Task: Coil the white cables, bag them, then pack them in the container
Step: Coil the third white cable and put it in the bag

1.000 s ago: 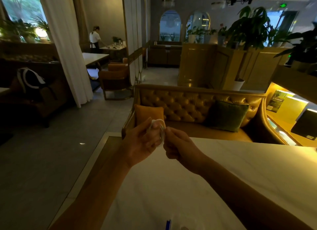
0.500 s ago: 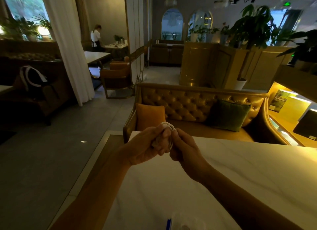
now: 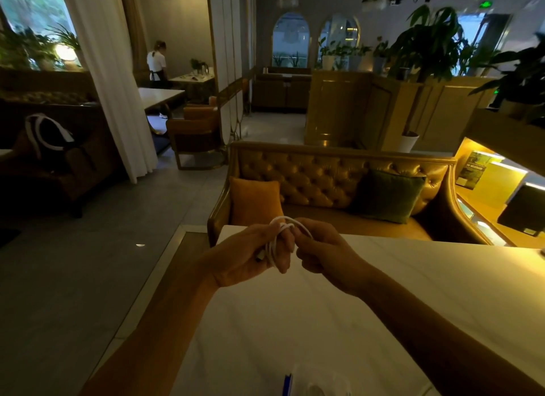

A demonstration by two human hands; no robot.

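Observation:
A white cable (image 3: pixel 274 242) is wound in loops around the fingers of my left hand (image 3: pixel 250 255), held above the far left part of the white table (image 3: pixel 413 277). A metal plug end shows against my left palm. My right hand (image 3: pixel 321 252) pinches a loop of the same cable that arcs over from the coil. The two hands touch. At the bottom edge lies something pale like a clear bag (image 3: pixel 321 385) with a blue strip (image 3: pixel 286 385) beside it; it is mostly cut off. No container is in view.
A tufted tan sofa (image 3: pixel 324 180) with an orange cushion (image 3: pixel 255 201) and a green cushion (image 3: pixel 389 195) stands just past the table's far edge. The table's left edge drops to grey floor (image 3: pixel 88 263). A person (image 3: pixel 156 62) stands far back left.
Both hands have dropped a little lower and closer to me with the cable. The loops sit more around my left fingers now, and my right hand has drawn one loop over the top.

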